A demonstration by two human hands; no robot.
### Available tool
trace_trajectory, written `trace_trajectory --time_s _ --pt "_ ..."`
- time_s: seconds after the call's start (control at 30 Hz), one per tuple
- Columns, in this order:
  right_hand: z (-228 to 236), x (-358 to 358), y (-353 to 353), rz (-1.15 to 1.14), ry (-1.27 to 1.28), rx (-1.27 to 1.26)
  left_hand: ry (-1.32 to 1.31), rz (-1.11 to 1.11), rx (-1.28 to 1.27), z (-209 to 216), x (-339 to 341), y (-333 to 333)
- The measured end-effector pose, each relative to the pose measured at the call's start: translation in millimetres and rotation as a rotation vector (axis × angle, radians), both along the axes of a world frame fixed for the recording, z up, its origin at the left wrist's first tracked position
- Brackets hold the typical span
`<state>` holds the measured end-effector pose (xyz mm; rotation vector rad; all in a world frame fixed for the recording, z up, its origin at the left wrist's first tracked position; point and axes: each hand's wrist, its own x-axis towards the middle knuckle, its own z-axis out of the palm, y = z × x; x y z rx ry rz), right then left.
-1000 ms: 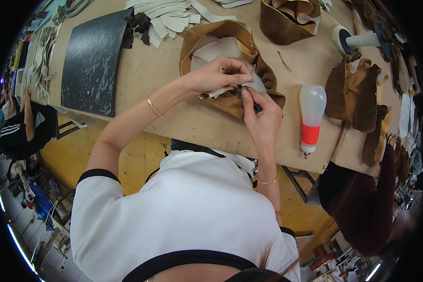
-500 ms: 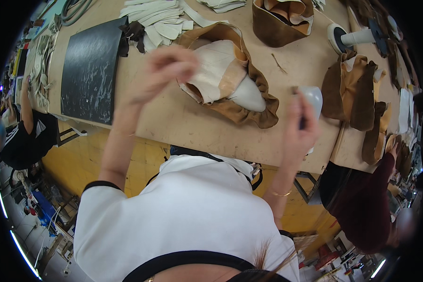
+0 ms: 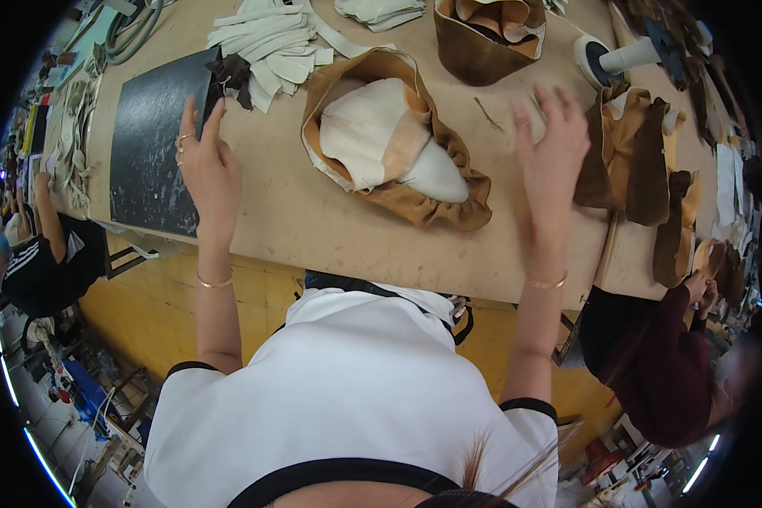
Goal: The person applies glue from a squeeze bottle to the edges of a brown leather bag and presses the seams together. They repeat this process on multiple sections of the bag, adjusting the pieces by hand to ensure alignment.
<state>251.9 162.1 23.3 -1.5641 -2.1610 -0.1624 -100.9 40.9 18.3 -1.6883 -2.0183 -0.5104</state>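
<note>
My left hand (image 3: 209,169) is raised by the right edge of a dark, scuffed board (image 3: 157,144), its fingers apart and nothing in them. On the other side, my right hand (image 3: 553,140) hovers over the table with spread, slightly blurred fingers, also holding nothing. Between them lies a brown suede boot upper (image 3: 466,212), its edge folded and gathered. Within its opening sits a smooth white shoe-last-like form (image 3: 438,173), partly covered by cream lining (image 3: 360,118) with a tan patch. Neither hand touches the upper.
Cream strips (image 3: 267,51) are heaped at the back left beside a dark scrap (image 3: 231,78). Another brown upper (image 3: 487,46) stands at the back. A spool (image 3: 626,57) and more suede pieces (image 3: 622,161) lie right. Co-workers are at both sides; a maroon sleeve (image 3: 665,356) shows right.
My left hand has moved left from above the upper, and its fingers have opened. My right hand has moved up and spread; the pale, rounded object beside it is no longer visible.
</note>
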Motion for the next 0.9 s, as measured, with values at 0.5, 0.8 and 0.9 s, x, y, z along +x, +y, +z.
trace_trajectory --time_s 0.5,0.8,0.9 --pt "-23.4 -27.4 -57.6 -0.165 0.294 -0.543 -1.157 -0.185 0.082 8.5 2.6 23.2" --pt "-17.2 -31.2 -57.7 -0.111 0.354 -0.542 -0.680 0.020 0.012 -27.5 -73.9 9.3" --pt "-15.4 -31.8 -59.4 -0.127 0.327 -0.549 -0.572 0.082 -0.078 -23.5 -74.7 11.3"
